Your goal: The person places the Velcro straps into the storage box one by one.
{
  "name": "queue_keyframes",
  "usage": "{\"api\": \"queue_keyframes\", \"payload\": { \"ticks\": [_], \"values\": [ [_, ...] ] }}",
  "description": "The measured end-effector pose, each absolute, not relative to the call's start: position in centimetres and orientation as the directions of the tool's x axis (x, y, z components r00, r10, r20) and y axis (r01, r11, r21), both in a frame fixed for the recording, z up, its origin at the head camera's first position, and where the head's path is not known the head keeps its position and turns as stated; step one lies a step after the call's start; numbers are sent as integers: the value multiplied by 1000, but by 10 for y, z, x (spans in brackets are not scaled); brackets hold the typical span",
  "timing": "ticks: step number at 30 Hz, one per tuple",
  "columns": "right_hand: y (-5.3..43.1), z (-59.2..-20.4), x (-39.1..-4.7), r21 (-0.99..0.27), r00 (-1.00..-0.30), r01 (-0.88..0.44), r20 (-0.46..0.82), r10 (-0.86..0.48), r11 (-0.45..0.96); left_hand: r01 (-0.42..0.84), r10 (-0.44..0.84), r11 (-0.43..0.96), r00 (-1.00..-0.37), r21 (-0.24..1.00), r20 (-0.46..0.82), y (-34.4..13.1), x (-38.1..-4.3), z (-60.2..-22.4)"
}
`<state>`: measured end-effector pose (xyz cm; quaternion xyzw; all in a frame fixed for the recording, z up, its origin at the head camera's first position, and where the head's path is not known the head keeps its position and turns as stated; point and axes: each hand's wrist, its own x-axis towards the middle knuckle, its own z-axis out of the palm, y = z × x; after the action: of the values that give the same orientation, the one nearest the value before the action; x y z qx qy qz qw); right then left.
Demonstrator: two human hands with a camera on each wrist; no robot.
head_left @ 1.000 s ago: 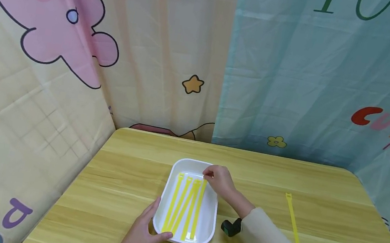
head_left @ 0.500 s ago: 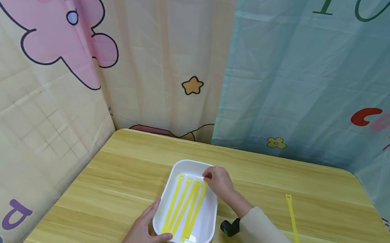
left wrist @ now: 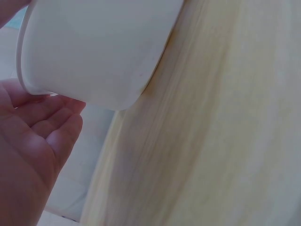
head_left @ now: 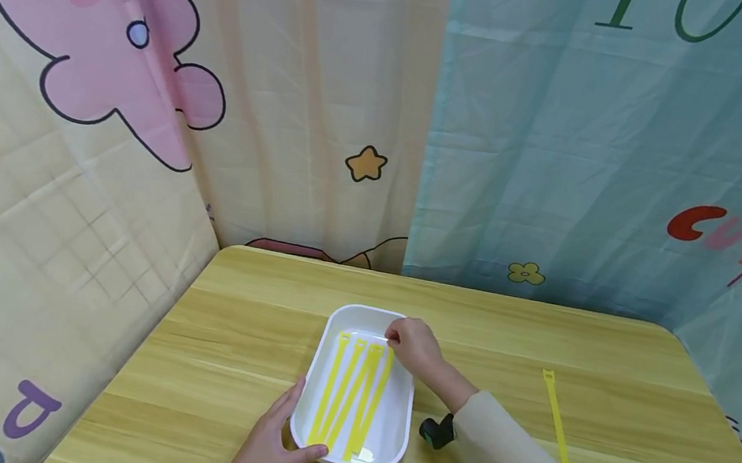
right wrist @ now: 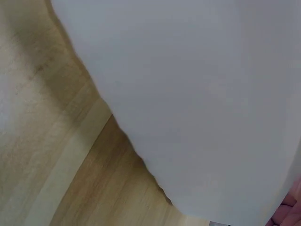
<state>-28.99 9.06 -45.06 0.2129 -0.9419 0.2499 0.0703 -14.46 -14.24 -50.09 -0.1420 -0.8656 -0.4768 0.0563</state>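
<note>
A white tray point(head_left: 390, 426) stands on the table with several flat yellow cable ties point(head_left: 346, 396) lying lengthwise in it. My left hand point(head_left: 268, 440) holds its near left corner, thumb over the rim and fingers along the outer side. In the left wrist view, the fingers of my left hand point(left wrist: 40, 136) meet the tray's edge point(left wrist: 94, 52) from outside. At the far right corner, my right hand point(head_left: 417, 348) pinches the head of the rightmost cable tie point(head_left: 379, 393); its fingertips hide that end. Only a bit of my right hand point(right wrist: 287, 207) shows in the right wrist view.
Another yellow cable tie point(head_left: 556, 419) lies on the wooden table point(head_left: 217, 345) to the right, its near end behind the sleeve point(head_left: 524, 462). A black device point(head_left: 438, 432) is beside my right forearm. Printed curtains point(head_left: 333, 98) hang behind the table.
The lower end of the cable tie in my right hand has swung left, so it now lies slanted close to its neighbour. My left hand and the tray have stayed in place.
</note>
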Motion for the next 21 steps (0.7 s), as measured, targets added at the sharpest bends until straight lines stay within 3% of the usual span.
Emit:
{"api": "queue_keyframes", "payload": {
  "ticks": [21],
  "values": [
    [91,-456,-289,-353,-872,-486,261,-415,799,312,195,512,-949,800,246,-143,-145,-502]
  ]
}}
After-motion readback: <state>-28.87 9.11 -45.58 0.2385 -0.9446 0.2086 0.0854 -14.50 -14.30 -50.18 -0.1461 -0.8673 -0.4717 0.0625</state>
